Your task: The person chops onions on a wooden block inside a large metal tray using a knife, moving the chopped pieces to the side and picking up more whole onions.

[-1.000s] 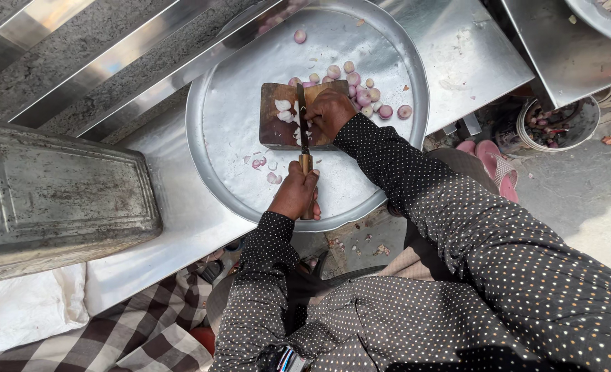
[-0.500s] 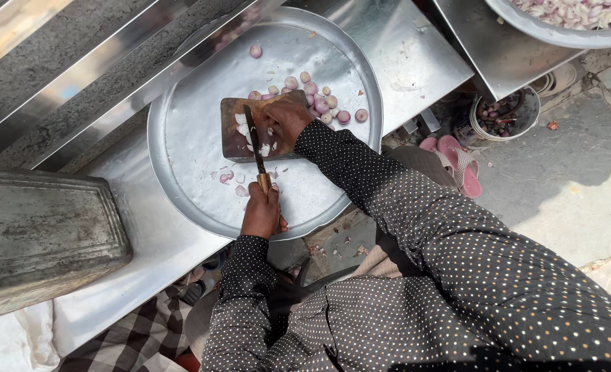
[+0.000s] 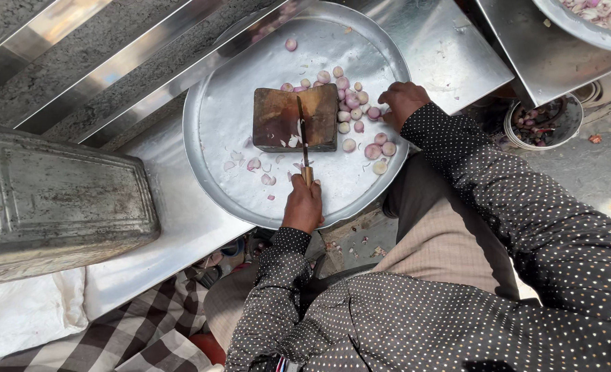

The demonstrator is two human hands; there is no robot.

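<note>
Steel counter [image 3: 450,41] bears a round tray [image 3: 209,138]; left hand [image 3: 304,205] grips knife [image 3: 302,134], right hand [image 3: 402,100] reaches onions [image 3: 364,124], grip unclear.

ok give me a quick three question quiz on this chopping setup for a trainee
1. Fill in: the right hand reaches to the peeled shallots on the round metal ____.
2. Which hand grips the knife by its handle? A) left hand B) right hand C) neither
3. True or false: the knife's blade lies across the wooden block.

Key: 1 tray; 2 A; 3 true.
</note>
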